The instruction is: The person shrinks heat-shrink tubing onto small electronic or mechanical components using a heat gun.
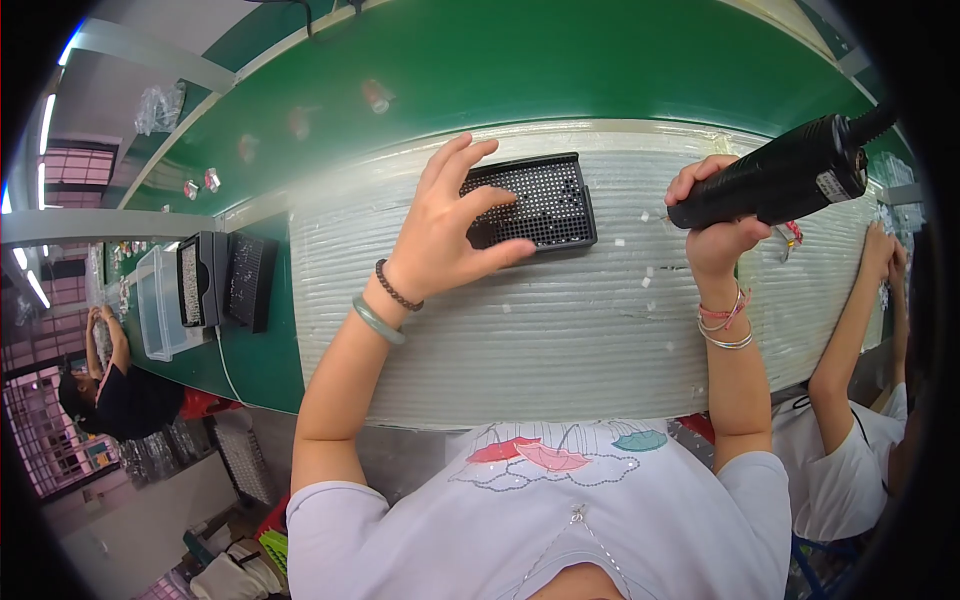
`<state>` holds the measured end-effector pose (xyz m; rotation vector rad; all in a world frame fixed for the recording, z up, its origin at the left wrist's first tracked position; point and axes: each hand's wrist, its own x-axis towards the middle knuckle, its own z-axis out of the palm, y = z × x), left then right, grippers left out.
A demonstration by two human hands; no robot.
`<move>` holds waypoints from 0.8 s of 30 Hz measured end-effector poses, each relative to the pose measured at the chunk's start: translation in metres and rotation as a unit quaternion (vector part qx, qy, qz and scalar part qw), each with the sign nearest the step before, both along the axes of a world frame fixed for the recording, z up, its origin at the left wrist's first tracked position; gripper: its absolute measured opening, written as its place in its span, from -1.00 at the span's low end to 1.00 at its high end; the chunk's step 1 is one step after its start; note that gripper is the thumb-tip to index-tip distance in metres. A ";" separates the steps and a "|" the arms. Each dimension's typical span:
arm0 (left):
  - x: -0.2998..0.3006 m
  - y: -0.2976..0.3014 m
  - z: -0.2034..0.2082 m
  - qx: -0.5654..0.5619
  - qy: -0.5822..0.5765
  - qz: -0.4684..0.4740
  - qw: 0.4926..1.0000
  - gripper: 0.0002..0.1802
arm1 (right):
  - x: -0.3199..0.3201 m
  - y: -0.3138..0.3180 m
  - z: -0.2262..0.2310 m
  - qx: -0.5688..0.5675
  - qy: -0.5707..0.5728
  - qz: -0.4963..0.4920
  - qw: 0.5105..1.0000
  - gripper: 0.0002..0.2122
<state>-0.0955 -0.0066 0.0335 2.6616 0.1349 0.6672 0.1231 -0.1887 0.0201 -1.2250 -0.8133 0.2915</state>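
My right hand (717, 215) is wrapped round a thick black electric screwdriver (775, 172). A dark cable leaves its upper right end, and its narrow end points left over the ribbed mat; the tip is too small to make out. My left hand (450, 215) hovers at the left part of a black tray (548, 200), hiding some of it. Its thumb and fingers are spread, with nothing visible between them. Rows of small pale dots fill much of the tray's grid, while some spots toward its front look dark.
Ribbed whitish mat (500, 350) covers the green bench (560, 60). Small white pieces (648, 275) lie scattered between tray and tool. At left stand a black box-shaped device (203, 280), another dark tray (250, 282) and a clear bin (158, 305). A co-worker's hands (880, 250) work at right.
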 end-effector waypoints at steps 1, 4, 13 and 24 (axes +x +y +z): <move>-0.002 -0.005 0.006 -0.007 0.027 0.014 1.000 -0.40 | 0.000 0.000 0.000 0.000 -0.001 0.000 1.000 -0.12; -0.007 -0.007 0.006 0.001 0.083 0.035 0.996 -0.21 | -0.001 0.003 0.000 0.000 -0.009 0.010 1.000 -0.12; -0.012 -0.042 0.002 -0.025 0.059 0.030 0.998 -0.34 | -0.004 0.003 0.002 0.015 0.021 -0.005 1.000 -0.13; 0.021 0.142 -0.030 0.006 -0.010 0.400 0.916 -0.68 | -0.009 0.004 0.006 0.005 0.027 -0.001 1.000 -0.14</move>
